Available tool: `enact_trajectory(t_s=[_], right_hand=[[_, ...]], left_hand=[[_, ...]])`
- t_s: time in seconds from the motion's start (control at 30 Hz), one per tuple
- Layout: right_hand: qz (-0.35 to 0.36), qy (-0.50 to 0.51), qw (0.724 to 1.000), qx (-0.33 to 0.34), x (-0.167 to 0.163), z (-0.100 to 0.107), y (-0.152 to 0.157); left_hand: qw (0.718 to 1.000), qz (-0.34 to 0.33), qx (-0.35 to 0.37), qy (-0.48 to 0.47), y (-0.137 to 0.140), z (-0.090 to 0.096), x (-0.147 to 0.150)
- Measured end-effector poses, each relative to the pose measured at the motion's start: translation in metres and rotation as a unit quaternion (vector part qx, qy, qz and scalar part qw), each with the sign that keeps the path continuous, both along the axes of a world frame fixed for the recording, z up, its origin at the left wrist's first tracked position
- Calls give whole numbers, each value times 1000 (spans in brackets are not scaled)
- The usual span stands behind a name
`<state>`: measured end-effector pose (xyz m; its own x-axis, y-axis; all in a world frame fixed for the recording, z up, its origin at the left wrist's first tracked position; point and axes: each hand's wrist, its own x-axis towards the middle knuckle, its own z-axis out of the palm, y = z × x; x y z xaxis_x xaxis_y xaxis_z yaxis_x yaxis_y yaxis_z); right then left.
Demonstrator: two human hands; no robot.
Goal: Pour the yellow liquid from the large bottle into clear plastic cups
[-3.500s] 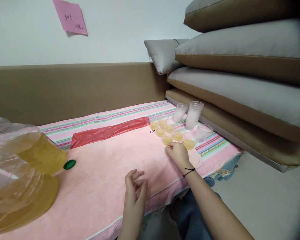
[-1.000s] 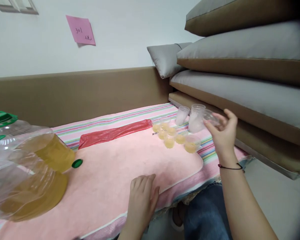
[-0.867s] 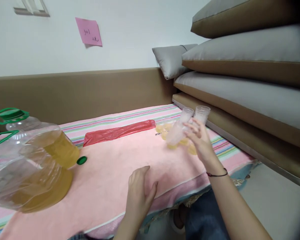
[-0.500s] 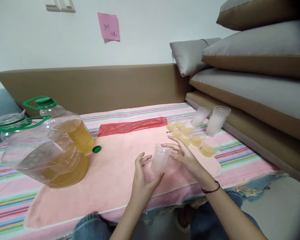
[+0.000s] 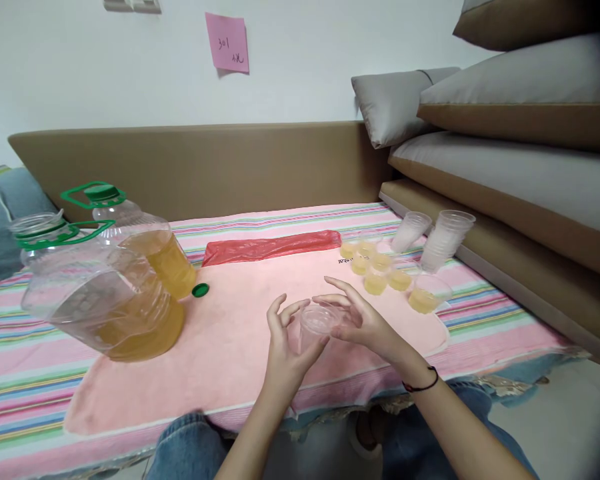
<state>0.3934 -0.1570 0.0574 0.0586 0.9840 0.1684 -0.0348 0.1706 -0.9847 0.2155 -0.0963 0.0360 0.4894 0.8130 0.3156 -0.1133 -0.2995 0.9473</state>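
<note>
Fingers of left hand [image 5: 286,350] and right hand [image 5: 367,325] grasp a clear cup [image 5: 311,328], filled cups [image 5: 375,285] and unfilled stacks [image 5: 444,241] right of the red bag [image 5: 270,249].

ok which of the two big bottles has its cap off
The nearer bottle, in front: its clear mouth is uncovered, while the bottle behind it wears a green cap.

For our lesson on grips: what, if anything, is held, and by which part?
A cup, perhaps several nested: the right hand holds near the rim; the left hand curves around the side, its contact unclear.
</note>
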Motion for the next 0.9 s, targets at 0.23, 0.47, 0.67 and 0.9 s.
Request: enact_trajectory(t_s=[0.23, 0.47, 0.67, 0.9], right_hand=[[-6, 6, 1000, 6, -3, 5, -3], [5, 16, 1000, 22, -3, 2, -1], [1, 21, 999, 46, -2, -1, -1], [-59, 65, 994, 69, 10, 12, -8]], left_hand=[[1000, 0, 3, -23, 2, -1, 2], [1000, 1, 25, -15, 2, 0, 1], [1000, 3, 24, -6, 0, 1, 2], [998, 10, 66, 24, -2, 0, 4]])
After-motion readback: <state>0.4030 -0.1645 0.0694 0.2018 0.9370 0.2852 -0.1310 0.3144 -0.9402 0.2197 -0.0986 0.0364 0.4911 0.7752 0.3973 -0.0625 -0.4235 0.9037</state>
